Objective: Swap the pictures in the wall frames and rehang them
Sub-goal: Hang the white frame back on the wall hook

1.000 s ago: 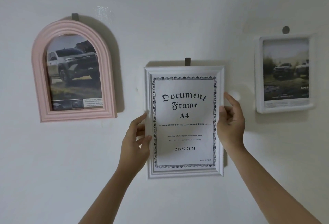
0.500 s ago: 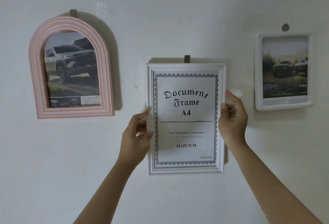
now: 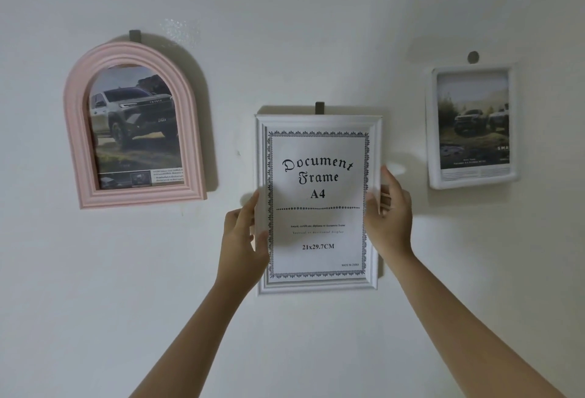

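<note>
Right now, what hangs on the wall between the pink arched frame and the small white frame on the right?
In the head view, the white document frame hangs between the pink arched frame and the small white frame, gripped by the left hand and right hand.

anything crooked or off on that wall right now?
Mostly fine. The white document frame, gripped at its sides by the left hand and right hand, holds only its stock "Document Frame A4" insert, no picture. The pink arched frame leans slightly.

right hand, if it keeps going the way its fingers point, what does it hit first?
The right hand grips the white document frame by its right edge, fingers pointing up. Straight up looks like bare wall; the small white frame sits off to the right. Depth unclear.
</note>
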Available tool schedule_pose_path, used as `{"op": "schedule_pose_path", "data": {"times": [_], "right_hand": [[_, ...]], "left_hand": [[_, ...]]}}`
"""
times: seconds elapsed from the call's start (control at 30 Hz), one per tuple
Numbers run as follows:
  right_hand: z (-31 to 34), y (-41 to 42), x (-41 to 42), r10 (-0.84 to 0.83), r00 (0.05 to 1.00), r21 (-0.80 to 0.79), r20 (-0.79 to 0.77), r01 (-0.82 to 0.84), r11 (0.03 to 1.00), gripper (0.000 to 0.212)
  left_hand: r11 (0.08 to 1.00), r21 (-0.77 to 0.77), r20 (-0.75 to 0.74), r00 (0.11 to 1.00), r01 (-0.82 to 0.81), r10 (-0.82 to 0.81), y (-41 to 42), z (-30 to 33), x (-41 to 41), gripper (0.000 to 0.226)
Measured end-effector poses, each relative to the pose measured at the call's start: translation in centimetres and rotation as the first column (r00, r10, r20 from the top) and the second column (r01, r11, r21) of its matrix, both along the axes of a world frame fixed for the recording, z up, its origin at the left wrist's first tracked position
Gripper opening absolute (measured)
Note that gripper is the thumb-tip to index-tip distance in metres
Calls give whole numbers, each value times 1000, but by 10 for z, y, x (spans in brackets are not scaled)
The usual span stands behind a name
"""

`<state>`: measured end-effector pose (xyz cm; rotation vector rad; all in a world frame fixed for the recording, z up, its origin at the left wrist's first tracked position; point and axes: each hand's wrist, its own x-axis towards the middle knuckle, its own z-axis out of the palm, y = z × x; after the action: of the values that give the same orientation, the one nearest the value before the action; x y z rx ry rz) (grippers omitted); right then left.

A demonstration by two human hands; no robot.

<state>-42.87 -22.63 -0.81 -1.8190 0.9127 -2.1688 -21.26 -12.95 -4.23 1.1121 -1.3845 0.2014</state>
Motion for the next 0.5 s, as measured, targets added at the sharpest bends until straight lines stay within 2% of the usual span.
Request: {"op": "schedule_pose_path", "data": {"times": [0.27,0.4,0.5], "right_hand": [[-7,11,-11,-5,992,65,-129,13,998,59],[-11,16,-26,-16,985,57,-175,26,998,61],[-9,21,-46,-48,983,2,-175,49,999,59]], "left_hand": [[994,21,27,994,-110,109,14,4,-10,74],[985,-47,-2,986,-167,167,20,8,-26,71],[983,-100,35,987,-156,160,24,18,-48,67]]}}
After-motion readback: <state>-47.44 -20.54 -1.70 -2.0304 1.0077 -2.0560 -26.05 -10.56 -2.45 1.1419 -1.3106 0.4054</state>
